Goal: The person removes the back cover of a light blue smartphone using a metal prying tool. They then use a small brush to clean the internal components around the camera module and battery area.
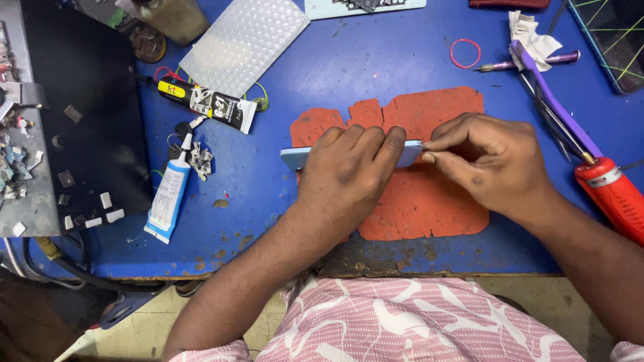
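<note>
At the far left of my view a black tray (100, 80) sits on the blue table (376, 60), holding a scatter of small grey and white chips, with a grey bin (20, 167) of mixed small parts at its outer edge. Just right of the tray lie two glue tubes: a black and yellow tube (208, 102) angled across the table and a white and blue tube (169, 194) standing nearly vertical in the frame, its nozzle toward the top. A sheet of bubble wrap (245, 41) lies above them. At centre, my left hand (349, 171) presses down, fingers curled over the top edge, gripping a thin pale blue phone-like slab (298, 157) on a torn orange mat (422, 194). The slab's long axis runs left to right across the frame; one end pokes out past my left knuckles and the other reaches my right hand (483, 157), which is closed in a pinch at that end; I cannot tell what, if anything, sits between the fingertips. Farther right lie a red rubber band (465, 53), a purple-handled tool (553, 100) and a red-handled iron (614, 194).
</note>
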